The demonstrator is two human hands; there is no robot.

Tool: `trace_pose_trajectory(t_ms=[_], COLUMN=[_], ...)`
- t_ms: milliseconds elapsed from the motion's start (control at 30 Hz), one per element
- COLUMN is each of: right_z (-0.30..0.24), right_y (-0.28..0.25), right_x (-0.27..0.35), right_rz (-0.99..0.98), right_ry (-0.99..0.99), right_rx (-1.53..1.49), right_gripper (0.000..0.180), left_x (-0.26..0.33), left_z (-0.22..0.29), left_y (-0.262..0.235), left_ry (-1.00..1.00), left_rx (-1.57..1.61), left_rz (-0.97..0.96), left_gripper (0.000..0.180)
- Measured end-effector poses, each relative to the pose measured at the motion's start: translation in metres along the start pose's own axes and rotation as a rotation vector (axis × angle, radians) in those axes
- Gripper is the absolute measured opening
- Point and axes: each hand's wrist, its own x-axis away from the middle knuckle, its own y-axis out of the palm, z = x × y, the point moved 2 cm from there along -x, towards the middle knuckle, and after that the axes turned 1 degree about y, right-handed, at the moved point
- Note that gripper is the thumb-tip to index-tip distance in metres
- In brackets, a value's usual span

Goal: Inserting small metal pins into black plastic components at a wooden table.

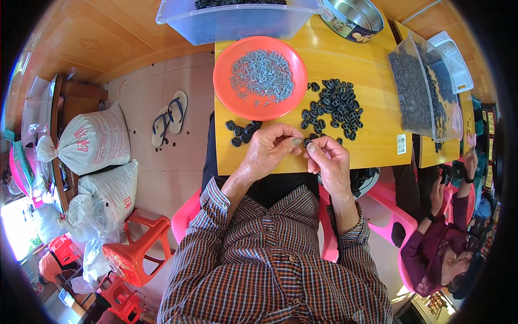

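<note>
Both my hands meet just above the table's near edge, fingertips close together. My left hand is closed in a pinch; whatever lies between its thumb and finger is too small to make out. Thumb and fingers of my right hand close on a small black oval piece, partly covered by the fingertips. Beyond them stands a round red plate with a heap of small grey metal screws. Many black two-holed oval pieces lie loose to its right. A smaller group of black pieces sits beside my left hand.
A clear plastic bin and a round tin stand at the back. Another bin of black pieces is at the right. A person sits at far right. White sacks, slippers and a red stool are on the left floor.
</note>
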Motion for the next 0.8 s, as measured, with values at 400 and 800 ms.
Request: trace_pose_trajectory(t_ms=[400,800], right_z=[0.0017,-0.0010], right_y=[0.0000,0.0027], right_x=[0.0001,0.0061], right_rz=[-0.004,0.033], right_ry=[0.002,-0.142], right_rx=[0.020,0.209], right_gripper=[0.015,0.011], left_x=[0.0007,0.0002], left_z=[-0.0004,0.0027], left_y=[0.0020,0.0044], left_ry=[0.004,0.031], left_rx=[-0.035,-0.137], left_rz=[0.005,-0.022], left_gripper=[0.015,0.013])
